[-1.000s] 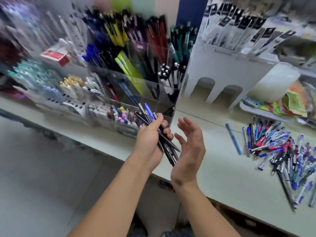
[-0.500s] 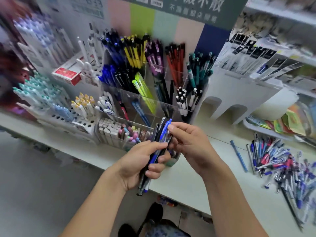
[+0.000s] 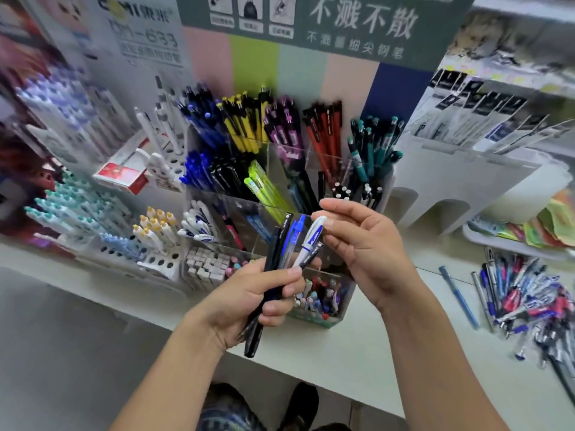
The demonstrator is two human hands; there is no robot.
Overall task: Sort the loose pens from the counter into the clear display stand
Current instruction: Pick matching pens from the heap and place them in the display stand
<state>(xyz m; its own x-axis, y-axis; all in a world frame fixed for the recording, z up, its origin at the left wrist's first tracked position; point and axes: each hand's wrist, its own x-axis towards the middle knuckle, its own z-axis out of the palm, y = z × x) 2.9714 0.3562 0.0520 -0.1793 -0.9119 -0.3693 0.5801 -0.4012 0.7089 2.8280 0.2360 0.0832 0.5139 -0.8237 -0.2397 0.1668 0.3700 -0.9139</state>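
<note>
Progress check: you're nowhere near done. Your left hand (image 3: 249, 293) is wrapped around a small bunch of pens (image 3: 280, 262), and your right hand (image 3: 357, 241) is pinching the top of the white-and-blue pen (image 3: 311, 241) in that bunch, looks like you're picking it out. The clear display stand (image 3: 280, 194) sits just beyond your hands at the far side of the table (image 3: 357, 353), with plenty of compartments already stocked. Over on the right there's still a big loose pile of pens (image 3: 529, 293) waiting, so most of the sorting is left.
</note>
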